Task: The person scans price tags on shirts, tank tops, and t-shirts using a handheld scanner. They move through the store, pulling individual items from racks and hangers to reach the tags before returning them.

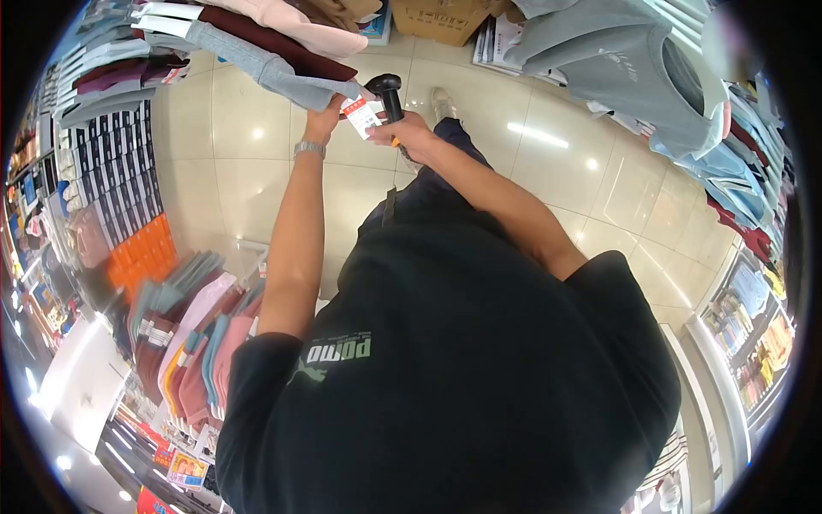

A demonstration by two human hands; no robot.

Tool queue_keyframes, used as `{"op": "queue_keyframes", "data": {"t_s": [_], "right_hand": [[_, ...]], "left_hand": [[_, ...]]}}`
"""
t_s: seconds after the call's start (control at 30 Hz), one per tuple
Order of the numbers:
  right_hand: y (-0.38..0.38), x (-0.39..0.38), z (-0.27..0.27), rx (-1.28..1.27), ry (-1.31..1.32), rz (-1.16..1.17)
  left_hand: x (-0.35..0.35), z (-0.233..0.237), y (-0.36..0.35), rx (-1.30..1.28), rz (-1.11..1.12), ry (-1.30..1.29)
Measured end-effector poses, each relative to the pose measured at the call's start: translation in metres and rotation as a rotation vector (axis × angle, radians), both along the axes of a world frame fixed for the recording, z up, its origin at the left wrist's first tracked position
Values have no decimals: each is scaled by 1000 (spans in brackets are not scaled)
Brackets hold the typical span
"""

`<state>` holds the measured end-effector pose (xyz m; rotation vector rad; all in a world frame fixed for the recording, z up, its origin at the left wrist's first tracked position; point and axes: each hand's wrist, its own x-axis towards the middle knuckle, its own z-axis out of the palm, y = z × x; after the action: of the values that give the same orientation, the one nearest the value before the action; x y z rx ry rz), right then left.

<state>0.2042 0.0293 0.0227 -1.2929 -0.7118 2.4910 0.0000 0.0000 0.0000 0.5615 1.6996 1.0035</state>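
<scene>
My left hand (322,120), with a metal watch on the wrist, pinches the left edge of a white and red paper tag (361,116), right by the end of a grey garment (272,70). The garment hangs among others at the upper left. In my right hand (409,135) is a black handheld scanner (391,101) with an orange part near the fingers. Its head points up and left, above the tag. My right fingertips come close to the tag's lower right edge; whether they touch it, I cannot tell.
Grey and blue shirts (621,81) hang at the upper right. A cardboard box (438,19) stands at the top. Stacked dark boxes (116,163) and orange boxes (145,253) are at left, above hanging clothes (193,351). Tiled floor (231,188) shows between the racks.
</scene>
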Motion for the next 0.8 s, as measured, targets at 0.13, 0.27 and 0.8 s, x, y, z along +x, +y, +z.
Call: {"op": "queue_keyframes", "data": {"t_s": [0.13, 0.27, 0.8], "right_hand": [[5, 8, 1, -7, -32, 11], [12, 4, -5, -20, -19, 21], [77, -3, -31, -53, -29, 230]], "left_hand": [[10, -7, 3, 2, 37, 0], [0, -26, 4, -2, 31, 1], [36, 35, 42, -445, 23, 328]]}}
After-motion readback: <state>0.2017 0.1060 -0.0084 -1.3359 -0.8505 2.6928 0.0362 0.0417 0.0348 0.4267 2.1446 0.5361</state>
